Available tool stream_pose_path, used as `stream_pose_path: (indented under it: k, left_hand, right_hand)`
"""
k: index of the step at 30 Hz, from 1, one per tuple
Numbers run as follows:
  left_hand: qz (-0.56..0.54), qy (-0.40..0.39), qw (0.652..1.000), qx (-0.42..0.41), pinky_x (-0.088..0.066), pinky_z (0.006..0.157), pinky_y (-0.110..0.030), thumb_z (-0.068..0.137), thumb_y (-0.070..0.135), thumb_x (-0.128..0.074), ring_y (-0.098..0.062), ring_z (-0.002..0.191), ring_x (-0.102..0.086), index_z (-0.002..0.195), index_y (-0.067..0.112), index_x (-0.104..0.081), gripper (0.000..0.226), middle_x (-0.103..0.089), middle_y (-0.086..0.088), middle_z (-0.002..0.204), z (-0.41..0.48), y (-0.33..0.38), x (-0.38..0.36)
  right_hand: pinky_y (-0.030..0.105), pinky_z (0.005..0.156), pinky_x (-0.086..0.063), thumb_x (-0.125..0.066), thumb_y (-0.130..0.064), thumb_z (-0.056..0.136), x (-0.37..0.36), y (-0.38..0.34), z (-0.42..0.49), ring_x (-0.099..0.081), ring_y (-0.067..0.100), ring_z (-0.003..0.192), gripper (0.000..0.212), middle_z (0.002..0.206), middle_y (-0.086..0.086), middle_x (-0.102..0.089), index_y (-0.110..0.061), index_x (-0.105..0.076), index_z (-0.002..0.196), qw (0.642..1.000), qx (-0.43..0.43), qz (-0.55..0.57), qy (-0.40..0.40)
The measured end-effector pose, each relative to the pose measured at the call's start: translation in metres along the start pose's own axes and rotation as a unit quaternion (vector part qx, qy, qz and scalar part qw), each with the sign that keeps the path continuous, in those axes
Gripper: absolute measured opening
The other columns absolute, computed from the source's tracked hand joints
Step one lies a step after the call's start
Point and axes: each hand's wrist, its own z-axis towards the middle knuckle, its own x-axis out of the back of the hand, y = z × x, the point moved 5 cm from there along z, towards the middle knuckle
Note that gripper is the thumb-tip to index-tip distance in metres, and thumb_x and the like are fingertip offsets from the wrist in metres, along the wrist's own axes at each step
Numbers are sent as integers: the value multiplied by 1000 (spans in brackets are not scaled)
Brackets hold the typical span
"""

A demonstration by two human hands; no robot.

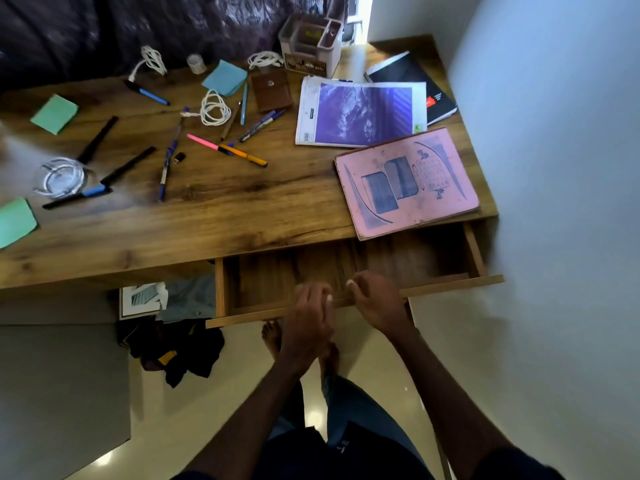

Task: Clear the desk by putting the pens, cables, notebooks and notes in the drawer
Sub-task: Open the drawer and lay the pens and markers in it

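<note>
Wooden worktop (pixel 225 209) is filling the upper half of the view, with a dark curtain (pixel 104 26) hanging behind it at 12 o'clock and a pale wall (pixel 554 133) standing at 3 o'clock. Drawer (pixel 450 284) is standing pulled out from under the worktop's front edge at 5 o'clock, its wooden floor showing bare. Left hand (pixel 310 317) and right hand (pixel 375 303) are meeting side by side at the middle of the drawer front; each grip is curling over that front's top edge, the left one showing blurred.

Pink notebook (pixel 407 183) is lying at 3 o'clock, its corner overhanging the drawer. Purple notebook (pixel 362 112) is lying just behind it, partly covering a black notebook (pixel 412 81) at 1 o'clock. Pens (pixel 244 155) are lying scattered from 9 to 12 o'clock. Coiled white cables (pixel 214 107) are sitting among them and along the back edge. Blue and green notes (pixel 55 113) are lying at 9, 10 and 12 o'clock. Glass ashtray (pixel 59 176) is sitting at 9 o'clock, a brown wallet (pixel 272 95) and an organizer (pixel 310 43) at 12 o'clock.
</note>
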Motion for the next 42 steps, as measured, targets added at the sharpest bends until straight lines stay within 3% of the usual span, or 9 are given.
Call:
stream_pose_path:
  k: [2,4,7,10,24,29,36,40,42]
  left_hand:
    - [65,-25,997,41,-48,104,-37,103,36,-43,-16,124,-51,129,17,-56,35,-56,-3,132,-3,-15,0]
    - [109,-80,987,90,-36,116,-43,105,45,-31,-19,130,-51,132,18,-55,45,-57,-3,137,-14,-29,-3]
    - [116,-121,981,98,-39,110,-39,106,50,-24,-16,117,-57,124,22,-59,49,-64,0,125,-32,-36,-8]
    - [130,-156,974,102,-45,102,-40,105,50,-25,-20,111,-59,122,18,-61,51,-66,-3,120,-47,-32,-10]
    - [101,-242,963,70,-46,101,-39,105,50,-31,-26,113,-59,120,10,-61,52,-66,-10,120,-185,-15,-12]
    - [88,-296,948,73,-50,95,-37,103,51,-38,-29,108,-62,117,6,-61,53,-66,-14,115,-223,-10,-12]
    - [81,-413,904,81,-49,95,-35,97,52,-52,-28,115,-60,129,6,-57,56,-61,-13,126,-244,-2,-13]
    - [90,-423,899,72,-50,93,-36,98,49,-54,-29,115,-60,129,6,-58,53,-62,-14,126,-240,4,-9]
    - [80,-420,901,73,-51,90,-36,98,47,-55,-28,111,-62,124,5,-61,49,-64,-14,121,-241,4,-9]
  right_hand:
    - [37,85,-51,-39,-51,102,-21,7,2,-64,24,91,46,95,5,-69,-15,-68,97,988,-30,-111,-100]
    - [37,86,-49,-27,-54,103,-30,9,-7,-64,25,92,55,95,6,-69,-18,-68,97,979,3,-178,-96]
    - [34,81,-43,-27,-52,103,-31,14,-24,-63,22,90,51,93,3,-68,-21,-68,97,983,26,-168,-68]
    - [36,87,-44,-28,-49,103,-35,18,-46,-62,22,91,49,94,2,-68,-21,-66,95,983,11,-166,-83]
    - [36,94,-39,-38,-36,104,-58,44,-195,-63,25,99,35,99,6,-70,-18,-63,88,984,-65,-152,-68]
    - [35,89,-41,-42,-33,104,-64,52,-244,-62,29,102,35,104,12,-69,-9,-67,100,982,-105,-139,-69]
    - [36,88,-42,-44,-32,103,-69,62,-294,-63,29,98,35,99,13,-68,-6,-66,95,982,-138,-83,-97]
    - [39,100,-41,-42,-37,103,-63,57,-292,-60,30,110,37,115,13,-66,-9,-66,111,975,-147,-106,-128]
    - [39,99,-45,-45,-37,102,-60,54,-288,-59,31,114,37,121,14,-65,-10,-63,119,971,-152,-115,-142]
